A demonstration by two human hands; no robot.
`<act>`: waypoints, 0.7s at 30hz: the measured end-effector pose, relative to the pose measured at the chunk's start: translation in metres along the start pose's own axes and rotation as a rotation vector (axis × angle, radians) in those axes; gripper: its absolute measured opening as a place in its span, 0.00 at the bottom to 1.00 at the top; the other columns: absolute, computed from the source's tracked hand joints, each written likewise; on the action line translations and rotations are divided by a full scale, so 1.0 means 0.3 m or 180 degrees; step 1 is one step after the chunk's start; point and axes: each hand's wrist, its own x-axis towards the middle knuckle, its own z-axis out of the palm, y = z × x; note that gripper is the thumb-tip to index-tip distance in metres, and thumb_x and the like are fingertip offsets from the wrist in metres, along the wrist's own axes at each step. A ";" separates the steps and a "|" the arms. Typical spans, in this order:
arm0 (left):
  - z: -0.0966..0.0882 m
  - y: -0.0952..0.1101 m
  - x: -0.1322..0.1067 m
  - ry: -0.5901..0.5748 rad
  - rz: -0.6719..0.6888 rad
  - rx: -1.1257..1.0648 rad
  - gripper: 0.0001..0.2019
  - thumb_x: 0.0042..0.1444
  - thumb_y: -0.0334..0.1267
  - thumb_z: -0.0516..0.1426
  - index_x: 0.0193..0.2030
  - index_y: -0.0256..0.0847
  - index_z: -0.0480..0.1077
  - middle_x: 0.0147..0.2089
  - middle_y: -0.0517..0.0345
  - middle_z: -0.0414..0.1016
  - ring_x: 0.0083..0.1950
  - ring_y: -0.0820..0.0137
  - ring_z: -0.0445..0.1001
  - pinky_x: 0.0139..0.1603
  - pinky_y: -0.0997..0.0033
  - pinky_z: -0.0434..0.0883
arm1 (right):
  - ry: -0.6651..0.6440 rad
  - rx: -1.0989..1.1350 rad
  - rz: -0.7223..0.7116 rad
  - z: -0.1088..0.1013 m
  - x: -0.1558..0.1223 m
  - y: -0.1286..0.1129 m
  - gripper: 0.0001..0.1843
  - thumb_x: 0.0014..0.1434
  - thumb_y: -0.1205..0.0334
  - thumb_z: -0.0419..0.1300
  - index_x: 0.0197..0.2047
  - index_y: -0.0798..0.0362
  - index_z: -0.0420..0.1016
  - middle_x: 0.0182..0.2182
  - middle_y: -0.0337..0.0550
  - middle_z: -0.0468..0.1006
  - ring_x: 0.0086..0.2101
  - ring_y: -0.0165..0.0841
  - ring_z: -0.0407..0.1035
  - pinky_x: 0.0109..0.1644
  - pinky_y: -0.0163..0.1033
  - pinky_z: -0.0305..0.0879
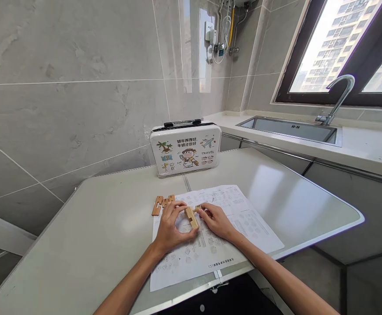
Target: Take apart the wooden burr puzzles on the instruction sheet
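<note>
Over the printed sheet [217, 262], my left hand [171, 227] grips a light notched wooden puzzle piece [192, 218] between thumb and fingers. My right hand [215, 220] pinches a smaller light wooden puzzle piece [198, 207] at the first one's upper right side. The two pieces meet or nearly meet; I cannot tell whether they interlock. Several darker brown notched wooden pieces [157, 205] lie beyond my left hand, at the sheet's upper left corner. Small line drawings cover the sheet, partly hidden by both hands.
A white cartoon-printed case [186, 148] stands at the back of the pale folding table [95, 227], against the grey tiled wall. To the right, a counter holds a sink [289, 127] with a curved faucet [342, 94] beneath a window. The table's front edge is close to my body.
</note>
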 end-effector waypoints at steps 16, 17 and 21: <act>-0.040 -0.068 0.017 -0.0408 -0.0299 0.0766 0.21 0.45 0.46 0.69 0.43 0.44 0.71 0.54 0.47 0.75 0.59 0.47 0.71 0.60 0.44 0.71 | 0.0473 -0.0557 0.0232 0.004 -0.004 0.040 0.11 0.68 0.54 0.58 0.48 0.47 0.78 0.34 0.40 0.83 0.28 0.34 0.73 0.34 0.39 0.67; -0.038 -0.068 0.015 -0.0436 -0.0290 0.0783 0.20 0.45 0.46 0.69 0.43 0.44 0.71 0.54 0.47 0.75 0.59 0.47 0.71 0.60 0.44 0.71 | 0.0469 -0.0587 0.0236 0.004 -0.005 0.040 0.11 0.68 0.54 0.58 0.48 0.47 0.78 0.33 0.40 0.83 0.28 0.34 0.74 0.34 0.39 0.68; -0.030 -0.069 0.009 -0.0511 -0.0196 0.0839 0.20 0.46 0.47 0.69 0.44 0.43 0.72 0.55 0.46 0.74 0.60 0.47 0.71 0.64 0.41 0.67 | 0.0409 -0.0653 0.0200 0.006 -0.007 0.033 0.10 0.68 0.56 0.58 0.47 0.48 0.78 0.35 0.41 0.83 0.31 0.35 0.75 0.34 0.39 0.67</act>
